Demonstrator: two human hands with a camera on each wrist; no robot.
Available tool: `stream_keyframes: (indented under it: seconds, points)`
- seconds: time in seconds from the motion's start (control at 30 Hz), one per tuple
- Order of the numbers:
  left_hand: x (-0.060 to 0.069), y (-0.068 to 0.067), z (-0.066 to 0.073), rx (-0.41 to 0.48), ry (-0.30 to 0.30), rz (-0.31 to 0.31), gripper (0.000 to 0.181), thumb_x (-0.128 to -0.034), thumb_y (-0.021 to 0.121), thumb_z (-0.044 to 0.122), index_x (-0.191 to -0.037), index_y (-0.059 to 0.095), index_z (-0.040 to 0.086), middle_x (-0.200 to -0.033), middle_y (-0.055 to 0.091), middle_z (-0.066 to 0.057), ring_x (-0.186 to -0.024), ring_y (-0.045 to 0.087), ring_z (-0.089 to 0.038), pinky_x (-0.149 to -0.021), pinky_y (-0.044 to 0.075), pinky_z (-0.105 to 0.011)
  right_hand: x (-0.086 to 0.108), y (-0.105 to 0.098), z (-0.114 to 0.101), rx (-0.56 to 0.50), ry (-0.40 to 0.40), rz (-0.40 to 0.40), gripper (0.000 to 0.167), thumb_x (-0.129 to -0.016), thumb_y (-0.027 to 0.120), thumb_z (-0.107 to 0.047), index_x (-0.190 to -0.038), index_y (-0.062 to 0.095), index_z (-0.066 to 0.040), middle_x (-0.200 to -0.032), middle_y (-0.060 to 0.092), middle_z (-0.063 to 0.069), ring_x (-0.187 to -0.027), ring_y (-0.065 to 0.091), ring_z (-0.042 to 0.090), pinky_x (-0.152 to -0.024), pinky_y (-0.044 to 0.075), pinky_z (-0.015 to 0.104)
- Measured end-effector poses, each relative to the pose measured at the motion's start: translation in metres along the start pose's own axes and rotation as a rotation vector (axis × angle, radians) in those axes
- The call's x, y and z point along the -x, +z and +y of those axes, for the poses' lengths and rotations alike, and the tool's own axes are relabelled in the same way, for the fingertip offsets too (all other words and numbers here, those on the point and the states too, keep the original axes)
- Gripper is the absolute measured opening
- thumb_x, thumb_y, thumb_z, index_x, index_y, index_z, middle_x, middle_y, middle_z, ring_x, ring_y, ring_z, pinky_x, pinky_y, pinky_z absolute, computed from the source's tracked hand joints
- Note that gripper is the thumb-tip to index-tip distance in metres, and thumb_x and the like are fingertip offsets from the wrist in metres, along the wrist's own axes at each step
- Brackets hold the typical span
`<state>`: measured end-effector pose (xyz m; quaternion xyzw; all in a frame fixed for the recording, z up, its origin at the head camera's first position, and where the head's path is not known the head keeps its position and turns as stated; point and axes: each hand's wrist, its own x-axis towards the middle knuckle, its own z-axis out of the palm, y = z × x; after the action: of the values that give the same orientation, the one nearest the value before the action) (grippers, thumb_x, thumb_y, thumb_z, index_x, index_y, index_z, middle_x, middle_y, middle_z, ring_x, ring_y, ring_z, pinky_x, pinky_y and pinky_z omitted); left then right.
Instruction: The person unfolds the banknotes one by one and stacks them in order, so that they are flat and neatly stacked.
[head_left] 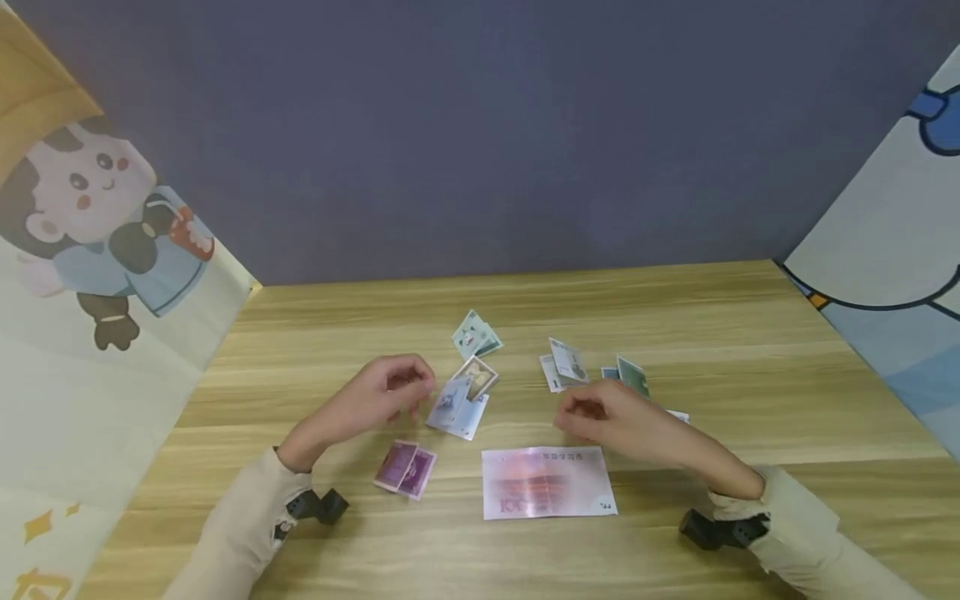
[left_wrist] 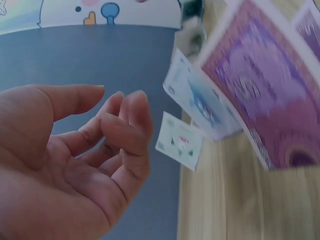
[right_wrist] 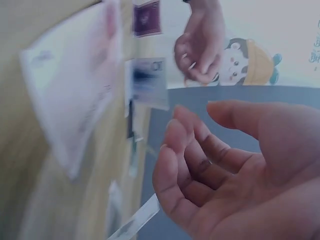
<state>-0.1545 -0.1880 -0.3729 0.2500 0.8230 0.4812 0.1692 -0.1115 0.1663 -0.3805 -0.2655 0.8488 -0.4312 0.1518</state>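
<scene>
My left hand hovers above the table, fingers loosely curled and holding nothing, with the thumb apart from them in the left wrist view. Nearest to it lie a folded pale blue banknote and a folded purple banknote. Empty too, my right hand is loosely curled over the table's right side, close to a folded grey banknote and a folded green banknote. Between and below the hands lies a pink banknote, unfolded, with visible creases.
A brown-toned folded note touches the blue one, and a light green folded note lies behind it. A white note edge peeks out beyond my right forearm. A dark panel rises behind the wooden table; cartoon-printed panels stand at both sides.
</scene>
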Motion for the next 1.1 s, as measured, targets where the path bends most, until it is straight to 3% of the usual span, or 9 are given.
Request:
stream_keyframes:
  seconds: [0.1,0.23,0.47,0.67,0.87,1.1]
  points:
    - [-0.003,-0.003,-0.005,-0.02,-0.018,0.028,0.014,-0.0997,0.06,0.016,-0.103,0.064,0.003,-0.086,0.063,-0.022,-0.064,0.056,-0.04,-0.047,0.049,-0.033,-0.014,0.004,-0.01,0.029,-0.024,0.03,0.016,-0.1,0.061,-0.029,-0.098,0.068,-0.014,-0.084,0.066,0.002,-0.075,0.06,0.012,-0.065,0.052,0.027]
    - [-0.006,-0.009,-0.013,-0.054,-0.045,0.013,0.021,-0.0996,0.061,0.019,-0.109,0.063,0.0,-0.095,0.064,-0.022,-0.071,0.062,-0.038,-0.052,0.053,-0.037,-0.034,0.013,-0.017,0.071,-0.065,0.042,0.009,-0.099,0.062,-0.022,-0.106,0.066,-0.016,-0.093,0.068,-0.001,-0.086,0.062,0.012,-0.073,0.054,0.029]
    - [-0.011,-0.015,-0.032,-0.102,-0.097,-0.051,0.028,-0.1011,0.058,0.016,-0.122,0.059,-0.002,-0.095,0.066,-0.019,-0.072,0.064,-0.032,-0.056,0.055,-0.04,-0.061,0.028,-0.021,0.093,-0.066,-0.014,0.033,-0.099,0.062,-0.023,-0.129,0.06,-0.008,-0.127,0.064,0.009,-0.114,0.06,0.027,-0.092,0.052,0.043]
    - [-0.018,-0.007,-0.043,-0.105,-0.066,-0.085,0.035,-0.1014,0.057,0.013,-0.134,0.054,0.001,-0.09,0.065,-0.018,-0.069,0.062,-0.027,-0.056,0.054,-0.036,-0.075,0.039,-0.016,0.026,-0.05,-0.111,0.047,-0.1,0.061,-0.026,-0.141,0.05,-0.007,-0.14,0.056,0.013,-0.125,0.056,0.029,-0.102,0.048,0.044]
    - [-0.022,0.001,-0.044,-0.172,-0.041,-0.091,0.038,-0.1,0.06,0.018,-0.136,0.056,0.008,-0.088,0.063,-0.012,-0.07,0.058,-0.021,-0.06,0.051,-0.03,-0.077,0.043,-0.007,0.154,-0.096,-0.175,0.058,-0.099,0.062,-0.028,-0.148,0.042,-0.005,-0.15,0.044,0.012,-0.14,0.039,0.024,-0.115,0.032,0.044]
    - [-0.021,0.005,-0.042,-0.248,0.02,-0.119,0.033,-0.0956,0.066,0.018,-0.127,0.064,0.009,-0.087,0.062,-0.005,-0.076,0.056,-0.018,-0.067,0.051,-0.028,-0.074,0.044,-0.004,0.211,-0.079,-0.203,0.069,-0.098,0.063,-0.032,-0.153,0.033,-0.003,-0.158,0.032,0.019,-0.145,0.029,0.034,-0.118,0.024,0.052]
